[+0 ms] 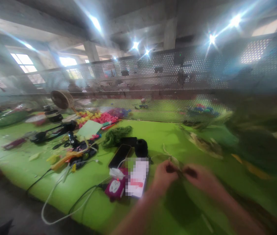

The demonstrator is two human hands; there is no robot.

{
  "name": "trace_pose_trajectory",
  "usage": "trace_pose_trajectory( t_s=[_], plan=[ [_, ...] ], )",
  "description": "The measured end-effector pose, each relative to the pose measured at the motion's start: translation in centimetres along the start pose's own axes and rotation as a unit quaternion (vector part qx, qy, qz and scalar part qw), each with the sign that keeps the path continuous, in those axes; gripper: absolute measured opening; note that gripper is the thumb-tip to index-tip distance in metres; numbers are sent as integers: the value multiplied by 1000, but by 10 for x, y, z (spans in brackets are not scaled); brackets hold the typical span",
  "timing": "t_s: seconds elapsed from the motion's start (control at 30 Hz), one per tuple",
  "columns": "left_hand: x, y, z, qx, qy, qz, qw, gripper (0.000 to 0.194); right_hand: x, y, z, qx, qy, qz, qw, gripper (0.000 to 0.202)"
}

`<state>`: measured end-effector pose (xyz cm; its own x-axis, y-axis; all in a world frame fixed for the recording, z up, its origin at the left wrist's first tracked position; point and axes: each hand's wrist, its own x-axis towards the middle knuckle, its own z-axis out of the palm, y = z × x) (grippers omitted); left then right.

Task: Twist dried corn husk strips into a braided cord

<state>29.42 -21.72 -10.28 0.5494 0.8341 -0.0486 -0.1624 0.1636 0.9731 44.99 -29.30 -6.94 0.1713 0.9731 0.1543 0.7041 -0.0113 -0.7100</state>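
Over the green tabletop, my left hand (165, 174) and my right hand (197, 174) meet with closed fingertips. A thin, pale, dry-looking plant strip (174, 160) is pinched between them, its loose end sticking up past my left fingers. Blur hides exactly how the fingertips grip it. Just left of my left hand lies a lit phone (137, 178), partly pixelated. Behind that phone stands a spool of black thread (141, 148).
A dark phone (120, 155) and a magenta power box (115, 186) with cables lie left. Green yarn (116, 135), pink and yellow pieces (96, 118) and a pale green paper (89, 129) sit farther back. A perforated metal screen (150, 78) borders the table. Dry leafy material (205, 145) lies right.
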Motion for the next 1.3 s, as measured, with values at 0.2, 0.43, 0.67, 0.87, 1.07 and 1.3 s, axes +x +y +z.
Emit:
trace_pose_trajectory(
  t_s=[0.2, 0.43, 0.67, 0.87, 1.07, 1.3],
  plan=[
    [1, 2, 4, 96, 25, 34, 994, 22, -1, 1, 6, -51, -16, -8, 999, 15],
    [-1, 1, 6, 149, 38, 79, 985, 25, 1, 1, 2, 30, -41, -17, 999, 14],
    [0, -2, 4, 111, 33, 103, 988, 24, 4, 7, 1, 98, -34, 20, 994, 23],
    [-2, 1, 6, 96, 20, 104, 990, 15, 3, 0, -1, 76, -14, 14, 997, 14],
    [4, -5, 4, 113, 45, 98, 988, 19, 0, 8, 0, 10, 53, 20, 998, 11],
    [1, 2, 4, 120, 61, 105, 985, 17, 3, 5, -1, 20, 20, -31, 999, 18]
  ],
)
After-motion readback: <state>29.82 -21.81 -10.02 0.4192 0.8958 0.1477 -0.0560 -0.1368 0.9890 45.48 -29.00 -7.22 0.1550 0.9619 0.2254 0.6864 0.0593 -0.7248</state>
